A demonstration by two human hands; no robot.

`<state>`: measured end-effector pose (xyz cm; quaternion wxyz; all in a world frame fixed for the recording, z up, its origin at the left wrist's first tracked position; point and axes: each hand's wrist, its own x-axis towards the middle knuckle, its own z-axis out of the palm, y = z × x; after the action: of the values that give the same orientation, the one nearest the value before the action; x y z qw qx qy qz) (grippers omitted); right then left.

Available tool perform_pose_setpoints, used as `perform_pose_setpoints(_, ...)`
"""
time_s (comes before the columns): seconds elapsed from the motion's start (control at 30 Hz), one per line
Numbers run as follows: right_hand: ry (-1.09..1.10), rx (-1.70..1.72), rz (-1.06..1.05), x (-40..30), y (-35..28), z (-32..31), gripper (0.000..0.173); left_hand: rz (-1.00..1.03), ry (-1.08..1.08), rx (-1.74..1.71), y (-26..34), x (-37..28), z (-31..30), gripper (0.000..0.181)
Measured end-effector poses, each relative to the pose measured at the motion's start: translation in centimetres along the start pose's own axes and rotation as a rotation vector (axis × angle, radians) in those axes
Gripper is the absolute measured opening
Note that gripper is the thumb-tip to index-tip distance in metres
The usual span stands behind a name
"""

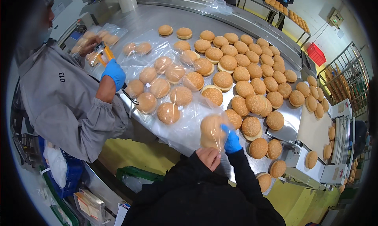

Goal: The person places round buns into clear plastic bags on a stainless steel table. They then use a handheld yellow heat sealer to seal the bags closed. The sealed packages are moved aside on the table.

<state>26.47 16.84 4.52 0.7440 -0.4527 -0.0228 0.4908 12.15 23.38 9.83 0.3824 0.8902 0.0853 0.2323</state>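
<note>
My bare left hand (209, 157) pinches the near edge of a clear plastic bag (189, 130). My right hand (232, 141), in a blue glove, is at the bag's right edge, its fingers against the film beside the buns (213, 130) inside. Those buns are blurred, and their exact number is hard to tell. Beyond the bag lie several filled bags of sesame buns (168, 113) on the steel table (147, 13). To the right of my gloved hand, loose sesame buns (251, 126) lie spread on the metal.
A co-worker in a grey jacket (68, 108) stands at the left, holding a yellow hand tool (105, 53) near bagged buns (108, 37). A conveyor belt (314, 131) carries buns at the right. A blue crate (63, 172) and a green crate (138, 173) stand below the table.
</note>
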Motion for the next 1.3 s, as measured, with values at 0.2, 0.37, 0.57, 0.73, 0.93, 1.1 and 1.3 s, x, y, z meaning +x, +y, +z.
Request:
perform_pose_setpoints(0.2,0.213,-0.633,-0.685,12.3,12.5,-3.3,0.052,0.156,0.034,-0.089,-0.6,0.3,0.2,0.013)
perform_pose_setpoints(0.37,0.271,-0.6,-0.072,9.2,9.6,-1.5,0.051,0.098,-0.03,-0.143,-2.4,-1.3,-0.1,0.013)
perform_pose_setpoints(0.57,0.286,-1.287,-0.627,3.1,10.8,-1.3,0.04,0.012,-0.156,-0.222,-3.6,-2.3,-0.5,0.015)
perform_pose_setpoints(0.73,-0.051,-1.681,-0.436,7.5,8.5,3.3,0.043,0.179,-0.216,-0.148,-3.1,-2.0,1.7,0.016)
perform_pose_setpoints(0.93,-0.195,-1.317,-0.497,2.4,7.1,-4.4,0.03,0.08,-0.228,-0.096,-4.5,-1.5,3.0,0.02)
perform_pose_setpoints(1.1,0.612,-1.203,-0.185,-5.1,-9.0,-16.4,0.029,0.009,-0.237,-0.041,-7.0,-4.2,7.2,0.023)
perform_pose_setpoints(1.3,1.061,-1.296,-0.01,-0.8,-16.6,-27.7,0.083,0.111,-0.076,0.21,-8.0,-4.3,10.7,0.036)
